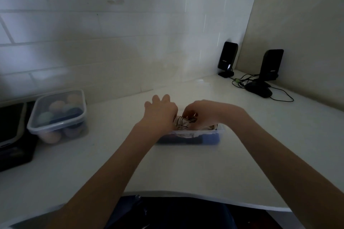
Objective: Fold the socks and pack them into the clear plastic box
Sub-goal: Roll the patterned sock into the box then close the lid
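Observation:
A clear plastic box (195, 133) sits on the white counter in front of me, with dark and blue socks showing through its front wall. On top lies a pale sock with dark stripes (183, 121). My left hand (161, 112) rests over the box's left end, fingers spread, pressing on the sock. My right hand (197, 112) reaches in from the right with its fingertips pinched on the same striped sock. The box's far side is hidden behind both hands.
A second clear lidded box (57, 115) holding rolled socks stands at the left. Dark devices (13, 132) lie at the far left edge. Two black speakers (228, 58) (270, 65), a mouse (258, 89) and cables occupy the back right corner. The tiled wall is close behind.

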The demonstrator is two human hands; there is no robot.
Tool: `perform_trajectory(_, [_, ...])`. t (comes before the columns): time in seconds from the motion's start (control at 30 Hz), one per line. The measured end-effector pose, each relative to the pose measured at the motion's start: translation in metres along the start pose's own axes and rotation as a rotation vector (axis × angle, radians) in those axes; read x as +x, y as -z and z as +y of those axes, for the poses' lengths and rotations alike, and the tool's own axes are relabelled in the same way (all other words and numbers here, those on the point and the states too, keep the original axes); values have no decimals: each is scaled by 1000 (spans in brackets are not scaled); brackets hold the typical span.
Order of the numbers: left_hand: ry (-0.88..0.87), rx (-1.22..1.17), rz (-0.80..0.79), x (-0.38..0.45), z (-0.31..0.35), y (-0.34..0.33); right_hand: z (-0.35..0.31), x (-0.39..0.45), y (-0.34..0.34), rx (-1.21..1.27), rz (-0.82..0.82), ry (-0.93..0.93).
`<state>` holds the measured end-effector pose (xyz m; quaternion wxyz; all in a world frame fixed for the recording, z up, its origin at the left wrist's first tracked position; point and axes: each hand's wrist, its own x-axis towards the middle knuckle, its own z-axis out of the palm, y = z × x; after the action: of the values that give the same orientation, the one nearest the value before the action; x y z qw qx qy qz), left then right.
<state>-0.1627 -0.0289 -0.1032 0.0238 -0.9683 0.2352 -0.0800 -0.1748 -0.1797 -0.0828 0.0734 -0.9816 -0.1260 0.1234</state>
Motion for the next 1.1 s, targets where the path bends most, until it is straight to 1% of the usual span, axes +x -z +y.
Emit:
perform_trajectory(0.07, [59,-58,-25,0,2,-1,-1,4,-6,-26,10,-19])
perform_trajectory(0.1, [61,-78,-37,1,3,0,-1,5,-8,-36,20,-22])
perform_trajectory(0.2, [9,-88,-80,4,6,3,-3,8,-11,-91,19,-21])
perform_trajectory(0.27, [-13,-90,-106,6,7,3,-3,9,-10,-132,-19,-16])
perform_trajectory(0.37, [3,-174,-147,10,2,3,-5,10,-6,-176,-87,7])
perform_trajectory(0.47, [12,-252,-208,15,-5,4,-6,9,-6,-220,-81,36])
perform_trajectory(0.53, [2,-252,-219,14,-6,2,-5,7,-8,-220,-70,40])
perform_trajectory(0.63, [-19,-262,-182,9,-9,-2,-1,5,-12,-172,-41,37])
perform_trajectory(0.77, [-80,-412,-145,0,-17,1,9,1,-16,44,49,54])
perform_trajectory(0.9, [-130,-500,-88,-8,-29,9,15,-9,-15,138,115,85])
perform_trajectory(1.0, [-144,-685,12,-12,-44,10,22,-22,-8,283,172,111])
perform_trajectory(1.07, [-91,-872,117,-14,-50,4,33,-33,-2,342,266,123])
perform_trajectory(1.1, [-32,-957,184,-14,-51,-1,39,-38,1,332,315,115])
